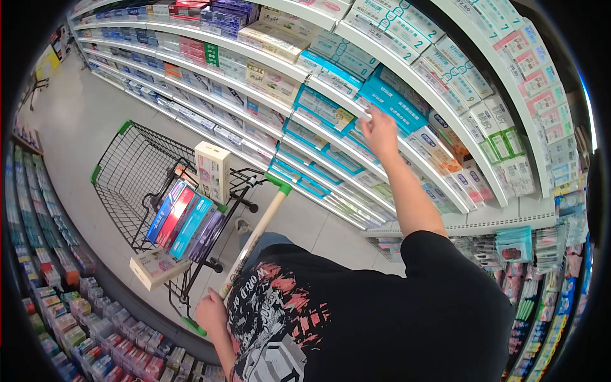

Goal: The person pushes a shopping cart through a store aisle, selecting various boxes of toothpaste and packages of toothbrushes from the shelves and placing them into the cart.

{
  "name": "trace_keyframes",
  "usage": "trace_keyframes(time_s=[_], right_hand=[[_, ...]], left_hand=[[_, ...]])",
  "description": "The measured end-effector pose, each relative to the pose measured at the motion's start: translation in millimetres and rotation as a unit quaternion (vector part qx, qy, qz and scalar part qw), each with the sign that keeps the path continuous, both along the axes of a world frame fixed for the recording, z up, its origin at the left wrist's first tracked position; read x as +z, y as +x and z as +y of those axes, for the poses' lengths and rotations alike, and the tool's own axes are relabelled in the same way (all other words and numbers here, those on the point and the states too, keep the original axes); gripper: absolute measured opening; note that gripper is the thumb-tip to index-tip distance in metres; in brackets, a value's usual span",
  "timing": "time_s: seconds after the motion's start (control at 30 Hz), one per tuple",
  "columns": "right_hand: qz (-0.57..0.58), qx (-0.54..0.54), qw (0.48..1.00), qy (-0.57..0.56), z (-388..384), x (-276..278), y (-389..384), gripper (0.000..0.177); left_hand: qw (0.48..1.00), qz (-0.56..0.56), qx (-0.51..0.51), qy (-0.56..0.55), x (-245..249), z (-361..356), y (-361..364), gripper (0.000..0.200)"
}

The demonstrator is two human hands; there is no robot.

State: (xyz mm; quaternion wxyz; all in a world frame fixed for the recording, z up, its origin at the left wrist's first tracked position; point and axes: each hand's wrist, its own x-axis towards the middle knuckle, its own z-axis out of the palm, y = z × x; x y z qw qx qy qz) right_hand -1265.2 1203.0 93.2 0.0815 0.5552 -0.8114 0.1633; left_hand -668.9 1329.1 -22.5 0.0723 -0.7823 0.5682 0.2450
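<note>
My right hand (380,132) is stretched out to the shelf, fingers apart and slightly bent, holding nothing. Its fingertips are right at the front of a teal box (393,102) with white lettering, and overlap its lower edge in this view. Down at the left, my left hand (211,313) is closed round the cream handle (259,223) of a shopping cart, close to its green end. Blue, red, teal and purple cartons (184,219) stand in a row at the handle end of the cart (130,172). A pale carton (212,170) and a cream box (157,267) flank them.
Long white shelves (254,79) packed with boxes curve along the far side, price strips on their edges. Another stocked display (95,318) lines the lower left. Hanging packets (514,245) fill a rack at the right. Grey tiled floor (83,140) runs along the aisle.
</note>
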Motion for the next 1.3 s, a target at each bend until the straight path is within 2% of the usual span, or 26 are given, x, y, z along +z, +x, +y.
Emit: trace_keyframes(time_s=[0.07,0.13,0.2,0.27,0.33,0.37,0.43,0.47,0.53,0.57,0.63,0.67,0.73,0.83,1.3], right_hand=[[-0.105,0.018,0.991,0.079,2,5,47,0.041],[-0.049,0.194,0.971,0.132,5,-31,65,0.046],[-0.06,0.332,0.927,0.166,12,-24,119,0.057],[-0.073,0.499,0.861,0.069,10,-72,148,0.065],[-0.05,0.559,0.822,0.091,14,-86,185,0.07],[-0.052,0.562,0.821,0.091,13,-95,201,0.07],[-0.037,0.529,0.823,0.203,9,-110,225,0.052],[-0.037,0.53,0.822,0.203,3,-114,234,0.052],[0.021,0.424,0.806,0.412,-10,-118,251,0.031],[0.021,0.427,0.804,0.413,-15,-120,256,0.031],[0.076,0.473,0.763,0.434,-24,-121,258,0.014],[0.076,0.47,0.765,0.435,-29,-121,259,0.014],[0.04,0.479,0.723,0.496,-37,-118,266,0.024],[0.038,0.486,0.723,0.489,-39,-110,272,0.018],[0.082,0.485,0.749,0.444,-74,-120,287,0.02]], left_hand=[[1.0,-0.002,0.002,-0.003,-2,0,0,0.066],[1.0,-0.005,0.009,0.0,-5,0,1,0.065],[1.0,-0.005,0.007,-0.002,-3,0,0,0.065],[1.0,-0.006,0.007,-0.004,-1,0,0,0.064],[1.0,0.0,0.008,-0.006,-2,0,1,0.064],[1.0,-0.002,0.01,-0.006,-3,0,1,0.064],[1.0,-0.012,-0.001,-0.012,-4,1,1,0.063],[1.0,-0.013,-0.001,-0.012,-3,0,0,0.063],[0.999,-0.027,-0.002,-0.024,-2,2,0,0.063],[0.999,-0.028,0.001,-0.023,-3,4,1,0.063],[0.999,-0.04,-0.008,-0.034,-7,3,2,0.063],[0.999,-0.039,-0.011,-0.034,-7,3,2,0.063],[0.998,-0.045,0.0,-0.042,-3,2,2,0.064],[0.997,-0.055,-0.008,-0.058,-8,2,9,0.065],[0.99,-0.083,-0.026,-0.11,-20,-14,13,0.067]])
